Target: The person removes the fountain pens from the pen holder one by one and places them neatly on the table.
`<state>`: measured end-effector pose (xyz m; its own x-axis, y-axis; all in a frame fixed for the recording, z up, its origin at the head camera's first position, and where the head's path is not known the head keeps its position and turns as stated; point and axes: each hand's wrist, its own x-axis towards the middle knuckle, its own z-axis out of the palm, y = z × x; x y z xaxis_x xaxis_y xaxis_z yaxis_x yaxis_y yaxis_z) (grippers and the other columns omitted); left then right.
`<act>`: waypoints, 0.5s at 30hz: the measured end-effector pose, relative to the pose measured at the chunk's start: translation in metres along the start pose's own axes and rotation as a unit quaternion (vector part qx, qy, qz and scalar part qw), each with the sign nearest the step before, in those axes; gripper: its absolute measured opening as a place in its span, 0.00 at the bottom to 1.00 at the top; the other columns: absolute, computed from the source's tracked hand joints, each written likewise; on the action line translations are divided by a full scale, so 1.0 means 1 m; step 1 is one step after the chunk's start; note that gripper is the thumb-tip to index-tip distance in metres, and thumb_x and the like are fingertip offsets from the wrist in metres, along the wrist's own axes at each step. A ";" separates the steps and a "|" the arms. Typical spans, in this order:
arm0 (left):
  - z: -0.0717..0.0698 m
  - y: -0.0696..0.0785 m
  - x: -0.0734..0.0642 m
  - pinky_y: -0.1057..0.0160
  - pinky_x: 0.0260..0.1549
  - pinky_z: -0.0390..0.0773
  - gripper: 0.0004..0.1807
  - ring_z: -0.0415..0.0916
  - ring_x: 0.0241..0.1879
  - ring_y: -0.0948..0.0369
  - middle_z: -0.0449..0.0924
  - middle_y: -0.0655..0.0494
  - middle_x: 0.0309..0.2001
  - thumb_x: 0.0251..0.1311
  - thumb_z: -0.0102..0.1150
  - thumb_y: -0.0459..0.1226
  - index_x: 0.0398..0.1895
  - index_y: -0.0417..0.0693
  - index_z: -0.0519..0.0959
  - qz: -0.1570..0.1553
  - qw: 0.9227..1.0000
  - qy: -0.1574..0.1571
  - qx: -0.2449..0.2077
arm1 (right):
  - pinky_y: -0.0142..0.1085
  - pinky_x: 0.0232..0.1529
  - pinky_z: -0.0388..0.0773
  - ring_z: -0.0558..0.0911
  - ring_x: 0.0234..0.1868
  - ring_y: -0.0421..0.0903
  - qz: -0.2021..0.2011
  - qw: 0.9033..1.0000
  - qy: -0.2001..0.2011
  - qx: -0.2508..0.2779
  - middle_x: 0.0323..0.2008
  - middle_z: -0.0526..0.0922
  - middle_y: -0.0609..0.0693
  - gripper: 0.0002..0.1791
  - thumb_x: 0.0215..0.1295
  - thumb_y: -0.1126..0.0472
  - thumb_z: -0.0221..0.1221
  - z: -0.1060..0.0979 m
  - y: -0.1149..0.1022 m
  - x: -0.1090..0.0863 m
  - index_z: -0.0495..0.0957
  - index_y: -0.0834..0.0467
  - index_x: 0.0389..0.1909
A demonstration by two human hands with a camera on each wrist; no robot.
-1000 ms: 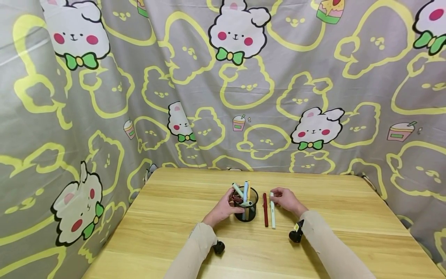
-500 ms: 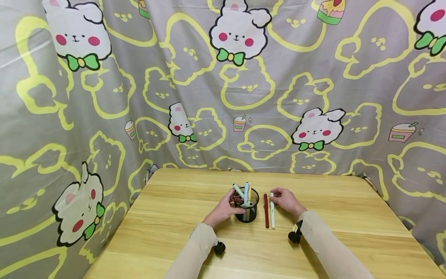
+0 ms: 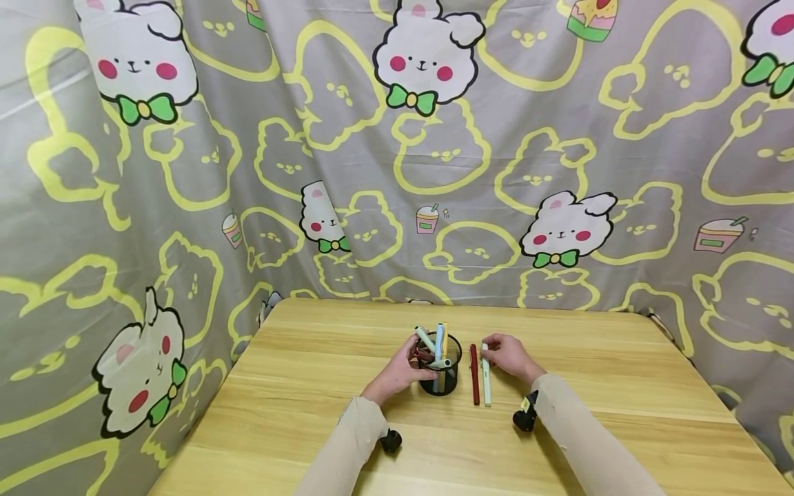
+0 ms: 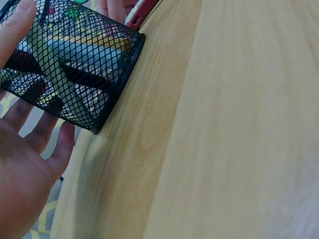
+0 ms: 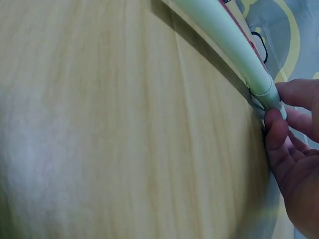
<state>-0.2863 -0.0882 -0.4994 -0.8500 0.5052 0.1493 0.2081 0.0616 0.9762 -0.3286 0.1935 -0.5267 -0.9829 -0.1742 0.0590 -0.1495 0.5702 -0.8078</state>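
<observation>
A black mesh pen holder (image 3: pixel 449 381) stands on the table, with several pens leaning in it, among them a light blue pen (image 3: pixel 440 339) and a pale green one (image 3: pixel 424 337). My left hand (image 3: pixel 399 372) grips the holder from its left side, thumb and fingers on opposite sides of the mesh (image 4: pixel 89 55). To the right of the holder a dark red pen (image 3: pixel 475 379) lies beside a mint green pen (image 3: pixel 486 389), roughly parallel. My right hand (image 3: pixel 510 355) pinches the far end of the mint green pen (image 5: pixel 224 37) between thumb and fingers.
The wooden table (image 3: pixel 298 358) reaches back to a grey curtain (image 3: pixel 360 158) with rabbit prints, which also hangs along the left side. Black wrist cameras sit on the left cuff (image 3: pixel 390 441) and the right cuff (image 3: pixel 525 418), close over the table.
</observation>
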 end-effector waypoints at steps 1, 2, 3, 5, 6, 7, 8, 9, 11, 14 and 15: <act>0.000 0.000 0.000 0.60 0.43 0.77 0.40 0.73 0.48 0.56 0.74 0.52 0.49 0.50 0.69 0.28 0.66 0.44 0.60 0.000 1.000 0.000 0.001 | 0.35 0.28 0.77 0.79 0.32 0.46 0.002 1.000 0.000 0.000 0.36 0.80 0.56 0.16 0.60 0.66 0.62 0.000 0.000 0.000 0.76 0.71 0.47; 0.000 0.000 0.000 0.60 0.43 0.77 0.40 0.73 0.48 0.56 0.74 0.52 0.48 0.50 0.69 0.28 0.66 0.43 0.60 0.001 1.000 0.001 0.002 | 0.35 0.28 0.77 0.79 0.32 0.46 0.002 1.000 -0.001 -0.002 0.36 0.81 0.56 0.17 0.60 0.66 0.62 0.000 0.000 0.000 0.76 0.71 0.47; 0.000 0.000 0.001 0.60 0.42 0.77 0.40 0.73 0.48 0.55 0.74 0.51 0.48 0.50 0.69 0.28 0.66 0.41 0.60 0.002 1.000 0.001 0.002 | 0.35 0.29 0.77 0.79 0.32 0.46 0.003 1.000 -0.002 -0.004 0.36 0.81 0.56 0.17 0.61 0.66 0.62 0.000 0.000 0.000 0.76 0.71 0.48; 0.000 -0.003 0.002 0.60 0.43 0.77 0.40 0.73 0.49 0.53 0.74 0.50 0.49 0.50 0.69 0.28 0.66 0.40 0.60 0.004 1.000 0.001 0.004 | 0.36 0.29 0.77 0.79 0.32 0.45 0.004 1.000 -0.003 -0.005 0.37 0.81 0.55 0.17 0.61 0.65 0.61 -0.001 0.000 0.000 0.76 0.71 0.48; -0.001 -0.006 0.003 0.60 0.43 0.77 0.40 0.72 0.49 0.52 0.73 0.50 0.49 0.50 0.69 0.27 0.66 0.39 0.59 0.004 1.000 0.001 0.005 | 0.36 0.29 0.77 0.79 0.31 0.45 0.005 1.000 -0.003 -0.004 0.37 0.81 0.55 0.17 0.61 0.65 0.61 -0.001 0.000 0.000 0.76 0.71 0.48; -0.001 -0.009 0.005 0.60 0.43 0.77 0.41 0.72 0.50 0.51 0.73 0.50 0.49 0.50 0.69 0.27 0.66 0.40 0.59 0.005 1.000 0.001 0.006 | 0.36 0.30 0.77 0.79 0.32 0.45 0.008 1.000 -0.002 -0.002 0.37 0.81 0.55 0.17 0.61 0.65 0.61 -0.001 0.000 0.000 0.76 0.70 0.48; -0.001 -0.013 0.006 0.60 0.43 0.77 0.41 0.72 0.50 0.51 0.73 0.50 0.49 0.50 0.69 0.27 0.67 0.41 0.59 0.005 1.000 0.002 0.006 | 0.36 0.30 0.77 0.79 0.31 0.45 0.007 1.000 -0.002 -0.003 0.37 0.81 0.55 0.17 0.61 0.65 0.61 -0.001 0.001 0.000 0.76 0.71 0.48; -0.002 -0.016 0.007 0.60 0.43 0.77 0.41 0.72 0.50 0.51 0.73 0.51 0.50 0.49 0.69 0.27 0.66 0.42 0.60 0.005 1.000 0.003 0.006 | 0.36 0.30 0.77 0.79 0.31 0.45 0.006 1.000 -0.002 -0.004 0.37 0.81 0.55 0.17 0.61 0.65 0.61 -0.001 0.001 0.001 0.76 0.71 0.48; -0.002 -0.023 0.010 0.59 0.43 0.77 0.41 0.72 0.49 0.52 0.73 0.51 0.50 0.49 0.69 0.27 0.66 0.45 0.60 0.004 1.000 0.005 0.006 | 0.36 0.30 0.77 0.79 0.31 0.44 0.005 1.000 0.001 -0.004 0.37 0.81 0.55 0.17 0.61 0.66 0.61 0.000 0.002 0.001 0.76 0.71 0.48; -0.002 -0.026 0.010 0.60 0.43 0.77 0.39 0.73 0.48 0.55 0.73 0.52 0.50 0.50 0.69 0.28 0.65 0.49 0.62 0.000 1.000 0.011 0.011 | 0.36 0.30 0.78 0.80 0.31 0.45 0.005 1.000 0.003 -0.001 0.37 0.81 0.55 0.17 0.61 0.66 0.61 0.000 0.003 0.001 0.76 0.71 0.48; -0.002 -0.026 0.010 0.60 0.43 0.77 0.39 0.73 0.48 0.56 0.73 0.52 0.50 0.50 0.69 0.28 0.65 0.50 0.62 -0.001 1.000 0.012 0.013 | 0.36 0.29 0.78 0.80 0.31 0.45 0.005 1.000 0.004 0.001 0.37 0.81 0.56 0.17 0.62 0.66 0.61 0.001 0.004 0.001 0.75 0.71 0.48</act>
<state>-0.3012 -0.0863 -0.5233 -0.8617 0.4841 0.1521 0.2191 0.0845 0.9720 -0.3301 0.1947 -0.5301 -0.9853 -0.1618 0.0549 -0.1389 0.5709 -0.8092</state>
